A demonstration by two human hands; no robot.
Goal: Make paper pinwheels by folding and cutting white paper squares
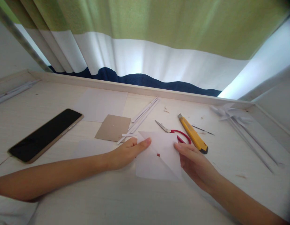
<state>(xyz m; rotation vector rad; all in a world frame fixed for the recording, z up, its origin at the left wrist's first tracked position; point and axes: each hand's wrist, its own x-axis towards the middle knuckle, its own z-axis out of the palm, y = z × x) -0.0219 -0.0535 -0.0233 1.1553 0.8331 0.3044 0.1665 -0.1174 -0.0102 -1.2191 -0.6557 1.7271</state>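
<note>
A square sheet of white paper (147, 165) is held up over the table between both hands. Diagonal lines run across it, and a small reddish-brown spot or hole shows near its middle. My left hand (126, 153) grips the left edge, thumb on top and fingers hidden behind. On the right edge, my right hand (194, 159) pinches the paper with its thumb on the near face. Just behind the sheet lie scissors (182, 136) with red handles, partly covered by it. A yellow box cutter (191, 131) rests beyond my right hand.
A phone (46, 134) lies at the left. Behind my left hand are a brown cardboard square (114, 126), paper strips (145, 114) and a white sheet (102, 103). Paper pinwheels (229, 112) on sticks lie at the right. A raised ledge (126, 87) borders the table before a curtain (159, 25).
</note>
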